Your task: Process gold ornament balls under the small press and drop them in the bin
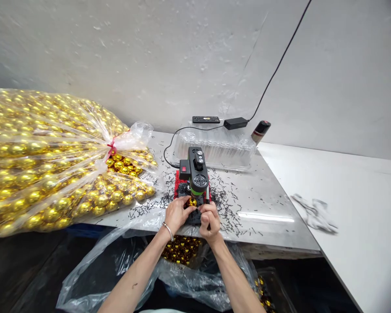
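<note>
A small black machine like a mini bench drill stands on the metal table. Under its head sits a shiny gold ball. My left hand pinches the ball from the left, thumb and fingers closed on it. My right hand is closed just right of the ball, wrapped round a black-handled rod with a silver shaft; whether the rod belongs to the machine I cannot tell. Beneath the machine lies a red mat. Short black shavings are scattered around it.
Large clear bags of gold balls fill the left. An open plastic bag with more gold balls hangs below the table edge. Behind are a clear plastic box, a power adapter and a can; white gloves lie right.
</note>
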Available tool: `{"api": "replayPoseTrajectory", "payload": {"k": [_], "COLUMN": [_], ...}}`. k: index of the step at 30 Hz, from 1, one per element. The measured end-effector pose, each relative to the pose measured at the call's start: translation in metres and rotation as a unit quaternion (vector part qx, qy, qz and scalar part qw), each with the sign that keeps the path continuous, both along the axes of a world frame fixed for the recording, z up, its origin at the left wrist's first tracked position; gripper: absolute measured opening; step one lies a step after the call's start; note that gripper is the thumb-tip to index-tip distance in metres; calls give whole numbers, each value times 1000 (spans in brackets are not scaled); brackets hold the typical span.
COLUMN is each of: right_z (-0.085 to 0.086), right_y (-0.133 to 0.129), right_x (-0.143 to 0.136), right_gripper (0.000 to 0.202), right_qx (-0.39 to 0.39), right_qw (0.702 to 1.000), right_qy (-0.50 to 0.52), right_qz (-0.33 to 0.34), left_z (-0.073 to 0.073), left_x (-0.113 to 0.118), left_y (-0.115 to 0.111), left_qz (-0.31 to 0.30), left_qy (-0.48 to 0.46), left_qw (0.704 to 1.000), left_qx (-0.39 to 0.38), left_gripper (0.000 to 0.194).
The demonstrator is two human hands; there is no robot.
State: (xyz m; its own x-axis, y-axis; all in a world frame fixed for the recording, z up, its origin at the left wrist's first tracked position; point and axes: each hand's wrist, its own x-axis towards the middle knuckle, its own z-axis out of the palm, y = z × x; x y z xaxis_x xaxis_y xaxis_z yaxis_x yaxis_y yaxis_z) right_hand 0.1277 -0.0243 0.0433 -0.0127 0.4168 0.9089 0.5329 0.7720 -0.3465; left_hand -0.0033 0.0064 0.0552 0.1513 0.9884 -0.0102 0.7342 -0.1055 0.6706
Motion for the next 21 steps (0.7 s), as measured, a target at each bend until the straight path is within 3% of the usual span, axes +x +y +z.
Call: {"api": "replayPoseTrajectory", "payload": {"k": [2,6,8,10,12,14,18,21], "right_z": [16,65,86,95,92,83,68,68], "right_y": [-3,-10,-11,-11,-11,-12,-14,-14], "right_x": [-1,-2,-2,-3,-4,-6,-7,-6], "right_gripper": [26,29,30,30,29,28,29,28], "right_qx": [-21,-94,-136,-149,-142,-131,-127,-124], "right_qw": [1000,992,986,985,986,987,987,989], "right_qy": [17,80,92,89,84,90,98,86], "right_qz": [2,3,-2,-2,-1,-2,-4,-4], "left_z": [-2,-2,-2,-5,-16,-36,-78,-84], "left_x": [1,-2,-7,-16,-24,-30,-36,-40], "left_y": [1,1,-7,-24,-49,-76,-113,-119], "left_qz": [5,38,73,78,45,41,220,270], "left_qy": [-9,-71,-149,-266,-376,-440,-487,-528], "left_qw": [1000,997,986,957,900,821,663,590], "left_qx": [0,7,-15,-87,-215,-361,-525,-548], "left_gripper": [39,38,43,48,50,49,43,23]}}
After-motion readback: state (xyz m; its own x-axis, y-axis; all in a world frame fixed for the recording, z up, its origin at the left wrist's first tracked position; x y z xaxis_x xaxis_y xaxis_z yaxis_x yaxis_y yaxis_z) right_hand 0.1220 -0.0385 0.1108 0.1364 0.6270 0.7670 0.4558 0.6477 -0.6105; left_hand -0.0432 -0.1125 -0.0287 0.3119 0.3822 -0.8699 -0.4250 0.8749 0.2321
